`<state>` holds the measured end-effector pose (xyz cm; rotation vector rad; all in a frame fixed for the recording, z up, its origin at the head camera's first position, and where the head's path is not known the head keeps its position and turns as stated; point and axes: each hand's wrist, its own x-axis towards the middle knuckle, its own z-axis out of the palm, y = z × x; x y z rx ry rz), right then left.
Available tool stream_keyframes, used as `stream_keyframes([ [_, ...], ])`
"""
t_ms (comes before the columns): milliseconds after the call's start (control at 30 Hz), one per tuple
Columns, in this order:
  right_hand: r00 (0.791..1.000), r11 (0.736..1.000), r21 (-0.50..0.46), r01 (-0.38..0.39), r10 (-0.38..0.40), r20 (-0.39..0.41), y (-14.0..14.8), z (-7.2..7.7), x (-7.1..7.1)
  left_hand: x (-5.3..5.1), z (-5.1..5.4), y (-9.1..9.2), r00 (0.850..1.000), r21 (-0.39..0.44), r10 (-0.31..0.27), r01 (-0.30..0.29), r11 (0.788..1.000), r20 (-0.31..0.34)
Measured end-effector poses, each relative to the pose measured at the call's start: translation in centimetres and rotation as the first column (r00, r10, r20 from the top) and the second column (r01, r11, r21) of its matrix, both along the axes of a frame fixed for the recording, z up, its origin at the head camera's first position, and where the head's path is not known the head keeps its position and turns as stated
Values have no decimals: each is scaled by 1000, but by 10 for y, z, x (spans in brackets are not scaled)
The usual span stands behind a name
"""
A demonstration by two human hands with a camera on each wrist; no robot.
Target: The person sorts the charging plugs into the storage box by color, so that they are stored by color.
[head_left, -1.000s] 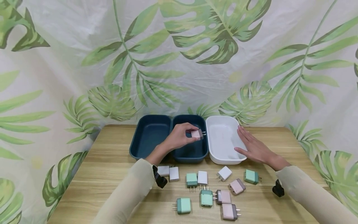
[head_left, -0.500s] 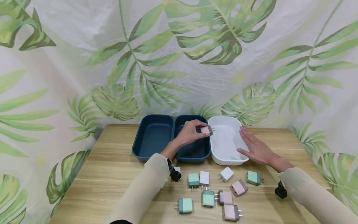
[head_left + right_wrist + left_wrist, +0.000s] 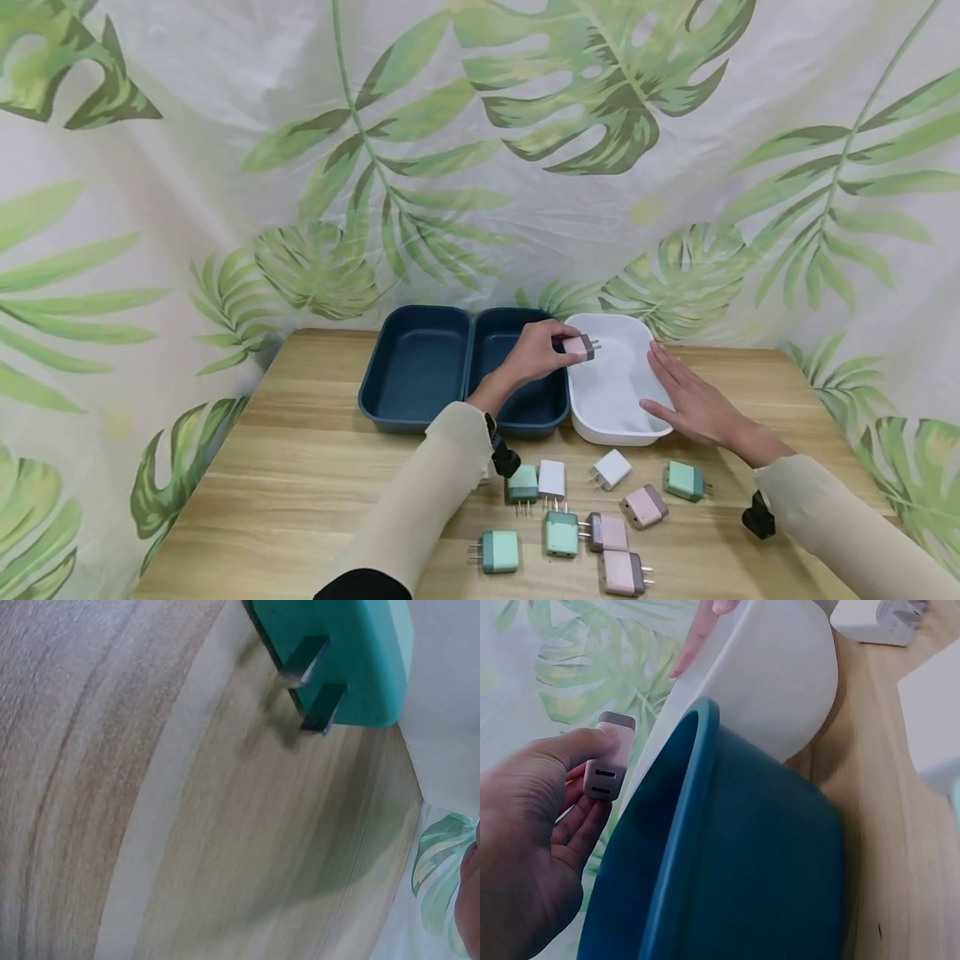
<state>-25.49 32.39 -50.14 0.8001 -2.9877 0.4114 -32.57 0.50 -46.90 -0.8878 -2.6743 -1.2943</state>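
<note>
- Pale cloth printed with green leaves [image 3: 480, 233] hangs behind everything, beyond both hands, and a wood-grained surface [image 3: 300, 467] spreads beneath them.
- The left hand [image 3: 531, 353] pinches a pink charger [image 3: 576, 347] between thumb and fingers, the prongs pointing away from it, toward the other hand. From here the charger hangs over the left side of the white tray [image 3: 618, 400].
- The right hand [image 3: 697, 407] grips nothing; its fingers lie fairly straight against that tray's right rim, thumb apart.
- Below the left hand's wrist stands a navy tray [image 3: 528, 429], and left of it another, the outer navy tray [image 3: 412, 423].
- Nearer me than both hands lie loose chargers: a green charger [image 3: 684, 481] just below the right hand, a white charger [image 3: 611, 469] to its left, more white, green and pink ones around them. The left sleeve partly hides one.
- I'd judge the step in hand is placing this pink piece; the next move seems to call for lowering it clear of the rim, then loosening the pinch, with the right hand steadying the tray.
</note>
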Motion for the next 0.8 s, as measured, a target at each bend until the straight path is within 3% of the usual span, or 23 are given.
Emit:
stream_keyframes([
  [367,1000,1000,2,5,-5,12,-1,-1,-1,-5,-5,23,998,33,13,-16,999,68],
  [800,1000,1000,-3,3,-3,1,1,-2,-1,-7,-11,30,996,-2,24,-24,1000,85],
])
